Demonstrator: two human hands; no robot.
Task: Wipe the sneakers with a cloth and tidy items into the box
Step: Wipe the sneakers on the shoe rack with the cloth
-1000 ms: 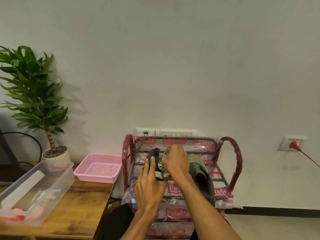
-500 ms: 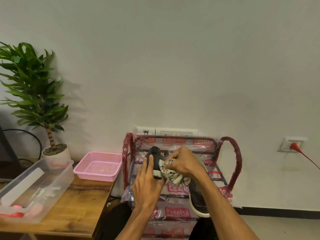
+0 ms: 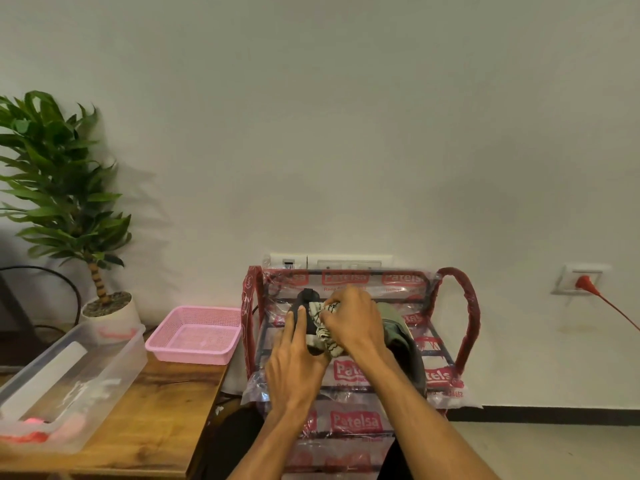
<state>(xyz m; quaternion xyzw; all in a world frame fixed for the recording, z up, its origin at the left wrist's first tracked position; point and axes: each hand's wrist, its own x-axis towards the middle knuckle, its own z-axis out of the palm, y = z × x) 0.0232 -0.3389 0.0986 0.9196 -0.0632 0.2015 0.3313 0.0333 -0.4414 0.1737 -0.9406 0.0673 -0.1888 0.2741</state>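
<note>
At far left, plant: green, in a white pot, at back of bench by the wall.
Clear box: on bench, front-left. Holds a white flat item + pink/red bits, blurred thru the plastic.
Pink basket: on bench's rt end, beyond the box, just beside the rack.
Rack: shoe rack w/ red side loops, wrapped in clear plastic printed "Patelsa". Stands rt of bench, against the wall.
Left hand: fingers straight, laid flat along the black sneaker's near side. Thumb hidden.
Black sneaker: on rack's top shelf, left half, one end toward the wall.
Cloth: white w/ dark pattern, bunched, pressed on the black sneaker between the two hands.
Right hand: fingers curled round the cloth, gripping it, knuckles up.
2nd sneaker: grey-green, top shelf, rt of the hands, partly behind rt forearm.
Wall socket: far rt, red plug in, red cord runs off rt edge.
</note>
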